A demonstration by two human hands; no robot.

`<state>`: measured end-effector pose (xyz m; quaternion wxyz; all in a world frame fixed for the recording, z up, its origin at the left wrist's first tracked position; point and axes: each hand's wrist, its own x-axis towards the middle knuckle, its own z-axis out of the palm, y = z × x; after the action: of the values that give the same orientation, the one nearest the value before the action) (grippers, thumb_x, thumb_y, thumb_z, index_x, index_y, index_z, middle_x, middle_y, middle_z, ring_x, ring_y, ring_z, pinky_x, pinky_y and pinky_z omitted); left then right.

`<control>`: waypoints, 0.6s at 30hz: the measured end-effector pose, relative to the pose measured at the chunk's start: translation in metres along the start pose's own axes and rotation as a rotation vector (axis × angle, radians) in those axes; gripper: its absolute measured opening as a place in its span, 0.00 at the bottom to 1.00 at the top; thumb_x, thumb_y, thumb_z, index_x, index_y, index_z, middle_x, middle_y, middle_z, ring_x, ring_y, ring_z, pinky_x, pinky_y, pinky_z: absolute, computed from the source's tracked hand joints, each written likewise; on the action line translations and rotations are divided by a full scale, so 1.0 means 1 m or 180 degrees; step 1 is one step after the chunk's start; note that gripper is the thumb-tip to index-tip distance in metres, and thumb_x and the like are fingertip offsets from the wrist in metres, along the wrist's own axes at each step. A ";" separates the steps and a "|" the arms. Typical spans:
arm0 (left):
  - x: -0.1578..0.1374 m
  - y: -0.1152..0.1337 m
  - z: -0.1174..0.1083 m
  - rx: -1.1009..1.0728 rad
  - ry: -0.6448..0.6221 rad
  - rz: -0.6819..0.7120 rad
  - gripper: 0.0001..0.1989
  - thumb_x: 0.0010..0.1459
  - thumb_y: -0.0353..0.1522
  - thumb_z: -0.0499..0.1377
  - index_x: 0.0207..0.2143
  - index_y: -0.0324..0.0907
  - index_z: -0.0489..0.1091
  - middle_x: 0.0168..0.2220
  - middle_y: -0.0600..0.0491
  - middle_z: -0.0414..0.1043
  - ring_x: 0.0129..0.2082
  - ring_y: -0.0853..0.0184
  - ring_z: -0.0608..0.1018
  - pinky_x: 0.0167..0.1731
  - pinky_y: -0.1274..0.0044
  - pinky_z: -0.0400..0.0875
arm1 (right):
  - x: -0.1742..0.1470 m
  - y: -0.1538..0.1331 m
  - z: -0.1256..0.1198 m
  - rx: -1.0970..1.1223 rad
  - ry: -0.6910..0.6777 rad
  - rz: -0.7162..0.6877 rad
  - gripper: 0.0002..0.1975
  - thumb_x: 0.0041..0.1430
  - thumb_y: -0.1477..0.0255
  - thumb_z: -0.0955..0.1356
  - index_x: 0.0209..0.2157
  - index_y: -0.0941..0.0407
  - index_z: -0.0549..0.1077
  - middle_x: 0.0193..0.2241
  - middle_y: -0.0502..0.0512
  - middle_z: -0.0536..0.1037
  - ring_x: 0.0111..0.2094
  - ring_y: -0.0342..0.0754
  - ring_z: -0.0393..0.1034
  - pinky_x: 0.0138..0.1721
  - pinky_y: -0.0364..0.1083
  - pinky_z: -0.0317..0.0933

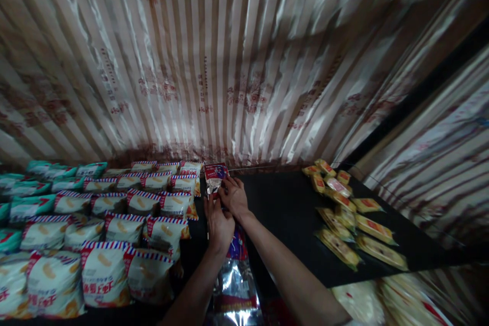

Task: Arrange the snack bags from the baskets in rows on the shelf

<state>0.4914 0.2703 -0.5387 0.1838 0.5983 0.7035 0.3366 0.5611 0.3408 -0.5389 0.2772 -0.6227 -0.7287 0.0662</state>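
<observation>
At the back of a black shelf surface lies a red and silver snack packet [216, 175], flat, with a dark printed figure on it. My right hand [235, 196] is on its near right side, fingers curled in against it. My left hand [220, 226] is just nearer and to the left, its fingers bent at the packet's near end. The two hands touch or nearly touch, and they hide the lower part of the packet. Below my wrists, a purple and silver packet [237, 285] lies between my forearms, partly covered by them.
Rows of white chip bags [105, 272] with red and blue striped tops stand on the left, with teal bags [32, 206] beyond. Small yellow packets [338, 247] lie loosely on the right. Pale bags [405, 298] sit lower right. Striped foil sheeting [244, 61] forms the back.
</observation>
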 end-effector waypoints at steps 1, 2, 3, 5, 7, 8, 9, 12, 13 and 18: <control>0.000 0.001 -0.002 0.0027 -0.0006 0.0010 0.27 0.47 0.20 0.49 0.52 0.28 0.65 0.58 0.37 0.60 0.63 0.57 0.55 0.62 0.65 0.50 | 0.000 0.001 0.000 -0.0006 0.0049 -0.0014 0.15 0.57 0.71 0.62 0.44 0.60 0.73 0.50 0.63 0.73 0.56 0.49 0.61 0.59 0.52 0.46; -0.001 0.001 -0.004 0.0054 -0.0009 0.0021 0.26 0.47 0.20 0.49 0.52 0.29 0.65 0.59 0.37 0.60 0.63 0.56 0.55 0.61 0.64 0.51 | 0.000 0.001 0.001 -0.0003 0.0103 -0.0047 0.15 0.56 0.71 0.63 0.44 0.60 0.73 0.50 0.63 0.73 0.56 0.50 0.61 0.59 0.52 0.46; -0.002 0.001 -0.005 0.0078 -0.0003 0.0037 0.26 0.47 0.20 0.50 0.52 0.30 0.66 0.59 0.37 0.59 0.63 0.55 0.55 0.61 0.63 0.51 | 0.000 0.001 0.001 0.0013 0.0161 -0.0086 0.16 0.56 0.71 0.63 0.44 0.60 0.73 0.50 0.63 0.73 0.56 0.50 0.60 0.59 0.53 0.47; -0.004 0.002 -0.008 0.0100 0.0061 0.0102 0.26 0.47 0.21 0.51 0.50 0.31 0.67 0.58 0.38 0.60 0.63 0.54 0.55 0.61 0.62 0.51 | -0.002 0.001 0.001 0.0059 0.0298 -0.0108 0.16 0.56 0.72 0.63 0.44 0.61 0.74 0.50 0.64 0.73 0.57 0.51 0.59 0.59 0.53 0.47; -0.008 0.002 -0.011 0.0071 0.0180 0.0210 0.25 0.46 0.21 0.51 0.49 0.32 0.68 0.58 0.39 0.60 0.63 0.53 0.55 0.61 0.62 0.52 | -0.006 0.001 -0.001 0.0107 0.0439 -0.0049 0.16 0.56 0.73 0.63 0.44 0.63 0.74 0.50 0.66 0.72 0.57 0.53 0.58 0.58 0.53 0.50; -0.010 0.002 -0.013 0.0028 0.0246 0.0266 0.24 0.46 0.21 0.52 0.48 0.32 0.69 0.58 0.39 0.61 0.63 0.53 0.55 0.60 0.62 0.53 | -0.009 0.001 -0.003 0.0138 0.0503 -0.0007 0.16 0.56 0.73 0.63 0.44 0.63 0.74 0.50 0.66 0.72 0.58 0.54 0.58 0.58 0.54 0.51; -0.013 0.003 -0.015 -0.0041 0.0308 0.0323 0.24 0.46 0.21 0.52 0.47 0.33 0.70 0.57 0.39 0.62 0.62 0.53 0.55 0.60 0.61 0.54 | -0.012 0.000 -0.005 0.0183 0.0560 0.0031 0.16 0.56 0.73 0.62 0.44 0.63 0.74 0.50 0.66 0.72 0.57 0.54 0.58 0.57 0.54 0.52; -0.030 0.008 -0.027 -0.0431 0.0516 0.0505 0.19 0.47 0.21 0.51 0.41 0.37 0.72 0.53 0.42 0.67 0.59 0.55 0.62 0.57 0.62 0.60 | -0.028 -0.003 -0.019 0.0448 0.0665 0.0120 0.16 0.56 0.74 0.62 0.43 0.62 0.74 0.49 0.66 0.73 0.55 0.54 0.61 0.56 0.53 0.54; -0.040 0.010 -0.033 -0.0629 0.0562 0.0613 0.18 0.47 0.21 0.50 0.39 0.39 0.73 0.49 0.44 0.70 0.56 0.57 0.66 0.55 0.63 0.62 | -0.036 -0.006 -0.025 0.0581 0.0700 0.0148 0.15 0.56 0.74 0.62 0.42 0.62 0.74 0.49 0.66 0.73 0.54 0.53 0.62 0.56 0.53 0.54; -0.128 -0.001 -0.061 -0.1550 0.0297 0.1184 0.16 0.53 0.21 0.46 0.34 0.42 0.71 0.36 0.50 0.75 0.40 0.67 0.76 0.44 0.72 0.71 | -0.102 -0.022 -0.066 0.1591 0.1009 0.0413 0.14 0.58 0.68 0.61 0.42 0.58 0.71 0.43 0.60 0.74 0.44 0.49 0.69 0.47 0.49 0.62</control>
<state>0.4785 0.1309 -0.5148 0.2245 0.6391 0.4883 0.5502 0.5814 0.2235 -0.5069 0.5274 -0.5830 -0.5962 0.1630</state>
